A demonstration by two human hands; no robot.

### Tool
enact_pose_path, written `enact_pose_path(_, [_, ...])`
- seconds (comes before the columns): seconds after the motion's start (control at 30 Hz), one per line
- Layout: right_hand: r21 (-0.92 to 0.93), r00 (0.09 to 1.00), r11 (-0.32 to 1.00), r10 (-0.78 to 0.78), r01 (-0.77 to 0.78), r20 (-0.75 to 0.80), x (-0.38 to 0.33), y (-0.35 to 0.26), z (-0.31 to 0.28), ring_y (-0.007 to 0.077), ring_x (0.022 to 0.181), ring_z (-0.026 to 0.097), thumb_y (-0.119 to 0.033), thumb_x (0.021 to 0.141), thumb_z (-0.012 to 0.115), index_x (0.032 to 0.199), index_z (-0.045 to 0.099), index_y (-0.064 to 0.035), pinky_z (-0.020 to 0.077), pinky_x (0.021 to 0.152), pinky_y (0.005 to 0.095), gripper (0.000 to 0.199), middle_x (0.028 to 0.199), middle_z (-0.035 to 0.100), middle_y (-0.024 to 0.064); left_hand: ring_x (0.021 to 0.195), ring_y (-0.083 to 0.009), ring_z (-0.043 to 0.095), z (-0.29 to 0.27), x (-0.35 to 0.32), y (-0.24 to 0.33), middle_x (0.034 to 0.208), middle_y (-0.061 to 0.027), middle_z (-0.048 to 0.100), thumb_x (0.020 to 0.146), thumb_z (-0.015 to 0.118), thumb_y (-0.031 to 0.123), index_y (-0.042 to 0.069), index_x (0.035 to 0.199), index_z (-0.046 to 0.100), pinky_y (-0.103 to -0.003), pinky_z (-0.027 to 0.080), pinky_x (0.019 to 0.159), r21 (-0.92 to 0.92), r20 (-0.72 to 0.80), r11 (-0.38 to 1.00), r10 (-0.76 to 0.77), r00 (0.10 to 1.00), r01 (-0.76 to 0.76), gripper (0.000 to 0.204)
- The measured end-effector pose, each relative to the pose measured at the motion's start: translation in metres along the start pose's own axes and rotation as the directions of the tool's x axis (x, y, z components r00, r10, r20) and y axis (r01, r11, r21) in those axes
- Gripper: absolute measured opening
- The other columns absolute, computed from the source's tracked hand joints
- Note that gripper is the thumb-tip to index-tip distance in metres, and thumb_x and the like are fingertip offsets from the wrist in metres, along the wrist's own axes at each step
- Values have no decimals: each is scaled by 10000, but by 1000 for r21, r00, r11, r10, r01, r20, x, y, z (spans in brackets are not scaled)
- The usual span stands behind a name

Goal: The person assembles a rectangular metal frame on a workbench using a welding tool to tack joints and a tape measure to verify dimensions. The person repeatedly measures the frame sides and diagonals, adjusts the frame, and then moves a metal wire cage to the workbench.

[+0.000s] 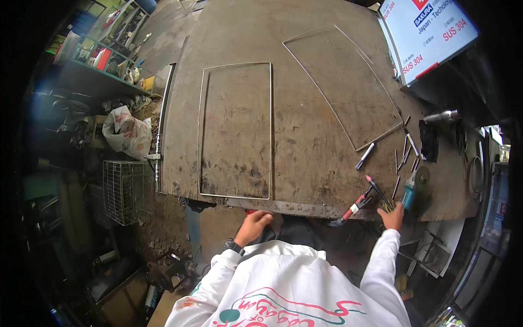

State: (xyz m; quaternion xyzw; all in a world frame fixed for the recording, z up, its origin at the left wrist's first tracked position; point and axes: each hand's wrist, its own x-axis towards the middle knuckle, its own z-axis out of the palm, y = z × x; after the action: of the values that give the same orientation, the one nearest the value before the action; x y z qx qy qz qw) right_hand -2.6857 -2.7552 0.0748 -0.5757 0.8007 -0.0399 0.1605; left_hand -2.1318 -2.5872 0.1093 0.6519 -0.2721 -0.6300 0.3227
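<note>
Torch (355, 207) is lying at nine o'clock from nearer right hand (391, 216), pointing toward one; cannot tell whether either hand's fingers are gripping.

Smooth metal frames (271, 131), rough matt tabletop (310, 163)

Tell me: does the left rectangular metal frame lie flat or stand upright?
Flat; all four sides of the left rectangular metal frame lie along the worktable.

Two metal frames (271, 109) on worktable (299, 136)
</note>
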Motion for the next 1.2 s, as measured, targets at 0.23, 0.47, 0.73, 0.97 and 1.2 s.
enact_pose_path(0.23, [503, 947, 831, 82, -237, 311, -84, -39, -108, 227, 1037, 628, -321, 681, 960, 1221, 596, -12, 506, 929, 369, 721, 1133, 656, 83, 1151, -261, 712, 46, 21, 109, 1226, -151, 762, 1061, 682, 359, -19, 1292, 712, -366, 544, 1006, 160, 402, 984, 6, 916, -77, 444])
enact_pose_path(0.47, [655, 764, 752, -379, -74, 521, -180, -308, -66, 213, 1156, 620, -336, 689, 984, 1343, 576, -30, 496, 1026, 369, 829, 1229, 657, 111, 1050, -145, 680, 25, 51, 117, 1151, -41, 740, 1068, 686, 383, -21, 1306, 693, -336, 551, 951, -15, 649, 1000, -8, 761, 23, 470])
enact_pose_path(0.73, [230, 991, 965, -109, 125, -82, -107, -310, 103, 445, 1286, 583, -316, 715, 953, 1379, 536, -42, 504, 1028, 504, 831, 1409, 590, 216, 1001, -194, 704, -192, 206, 136, 1072, -91, 775, 1046, 714, 368, -57, 1216, 742, -350, 547, 904, 242, 8, 925, 300, 954, -293, 459])
enact_pose_path(0.97, [464, 999, 885, -36, 36, -9, -187, -419, 159, 420, 1059, 641, -230, 945, 729, 1191, 647, -54, 524, 916, 506, 313, 1139, 663, 173, 1318, -389, 580, -360, 401, 236, 1333, -234, 677, 1005, 698, 362, 4, 1305, 710, -467, 460, 1112, 879, -51, 306, 824, 565, -366, 467])
enact_pose_path(1.2, [737, 980, 647, 154, -197, 127, -188, -446, 181, 268, 782, 649, -233, 950, 786, 1011, 704, 14, 521, 746, 396, 266, 867, 708, 122, 1323, -405, 550, -369, 498, 292, 1389, -208, 643, 962, 678, 601, 89, 1247, 744, -480, 441, 1119, 960, 10, 212, 621, 783, -181, 590])
